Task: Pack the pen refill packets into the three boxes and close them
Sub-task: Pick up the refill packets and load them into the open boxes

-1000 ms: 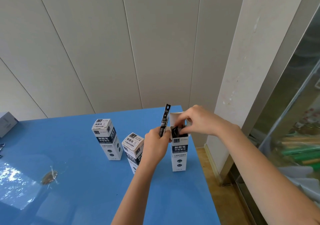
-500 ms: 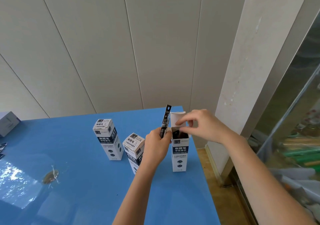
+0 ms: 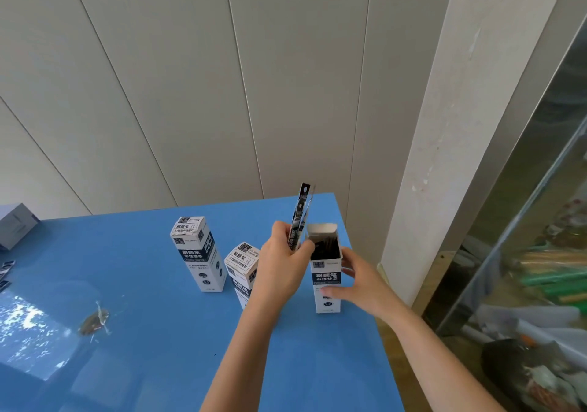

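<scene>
Nearest the viewer, two bare forearms are seen reaching forward over a glossy blue table, on which daylight is mirrored at the left, beside a small brown mark (what it is cannot be told). The left hand is raised above the table with its fingers and thumb curled tightly round the lower ends of a thin sheaf of black pen refill packets. These are held nearly upright, leaning a little to the right, with their tops well above the hand; they are just beside the mouth of the open box and not inside it. That tall white and navy box is stood upright near the table's right edge and is steadied by the right hand, which is wrapped round its right side, one digit laid across the printed front and the others curved behind. Its top flap is stood up at the back, and dark packet ends are seen inside. Just left of it, partly hidden by the left wrist, a middle box of the same kind is stood with its lid closed. Farther back and to the left, apart from the others, a far box is stood closed too. At the table's left edge a few loose packets are laid flat, and beyond them a grey box is placed. Behind the table a pale panelled wall is seen, and at the right a glass panel.
</scene>
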A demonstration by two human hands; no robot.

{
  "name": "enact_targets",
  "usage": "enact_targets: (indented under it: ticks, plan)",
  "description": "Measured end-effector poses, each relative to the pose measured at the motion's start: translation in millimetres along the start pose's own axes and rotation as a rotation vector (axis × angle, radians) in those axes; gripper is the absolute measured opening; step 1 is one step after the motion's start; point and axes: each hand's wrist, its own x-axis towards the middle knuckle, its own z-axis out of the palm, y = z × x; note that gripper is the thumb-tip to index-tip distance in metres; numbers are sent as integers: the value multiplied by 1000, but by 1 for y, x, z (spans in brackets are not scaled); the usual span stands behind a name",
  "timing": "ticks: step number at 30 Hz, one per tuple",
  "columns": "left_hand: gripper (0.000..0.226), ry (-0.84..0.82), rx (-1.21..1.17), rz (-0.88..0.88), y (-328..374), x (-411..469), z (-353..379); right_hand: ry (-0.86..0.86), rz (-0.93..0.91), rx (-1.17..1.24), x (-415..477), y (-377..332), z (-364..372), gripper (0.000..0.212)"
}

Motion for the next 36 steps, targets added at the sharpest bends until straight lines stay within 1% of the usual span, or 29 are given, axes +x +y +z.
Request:
enact_targets:
  ticks: [3, 5, 7, 9, 11, 13, 16, 18, 21, 25, 31, 34, 36]
  plan:
    - [15, -51, -202, 7, 10, -3, -10, 39, 4, -2, 3, 6, 0, 47]
    - [17, -80, -290, 28, 19, -5, -15, 40, 11, 8, 3, 7, -1, 47]
    - [25, -85, -332, 62, 24, -7, -17, 42, 8, -3, 4, 7, -2, 47]
    - [29, -61, -305, 102, 25, -9, -16, 50, 7, -8, 4, 7, -2, 47]
    - [27, -60, -241, 164, 26, -11, -15, 59, 15, 4, 4, 8, -2, 47]
    - [27, -88, -202, 220, 25, -12, -15, 61, 21, 15, 4, 8, -3, 48]
    - [33, -155, -176, 299, 28, -11, -19, 56, 23, 16, 4, 9, -4, 45]
    - [33, -169, -155, 361, 32, -11, -23, 54, 24, 20, 4, 9, -4, 45]
    - [35, -135, -99, 426, 35, -10, -30, 55, 22, 30, 4, 9, -4, 48]
    - [18, -43, -56, 451, 35, -3, -33, 56, 29, 42, 5, 10, -3, 48]
    - [10, 148, -44, 530, 40, 3, -30, 55, 27, 47, 5, 13, -2, 46]
    - [3, 158, -40, 559, 40, 7, -29, 58, 26, 49, 6, 13, -2, 45]
    - [3, 148, -17, 571, 39, 9, -28, 59, 25, 45, 6, 13, -2, 45]
